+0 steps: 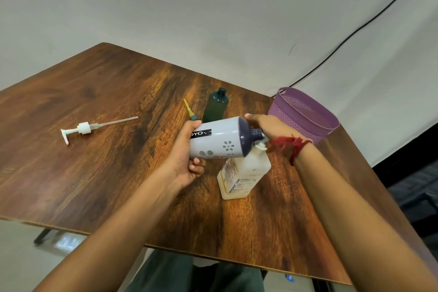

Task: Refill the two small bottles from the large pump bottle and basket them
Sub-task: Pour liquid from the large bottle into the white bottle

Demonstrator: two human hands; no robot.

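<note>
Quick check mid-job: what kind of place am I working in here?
Probably a plain indoor room set up as a work spot, rather than a kitchen or bathroom: a wood-grain table stands against a bare white wall, and a loose black cable trails across that wall.

Looking forward and down from head height, sitting close over the brown wood-grain tabletop [99,106] crossing mid-frame.

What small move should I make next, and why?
Probably lift the base of the big bottle a little with your left hand: it lies nearly level, neck already at the mouth of the cream bottle, so more tilt should start the pour.
</note>
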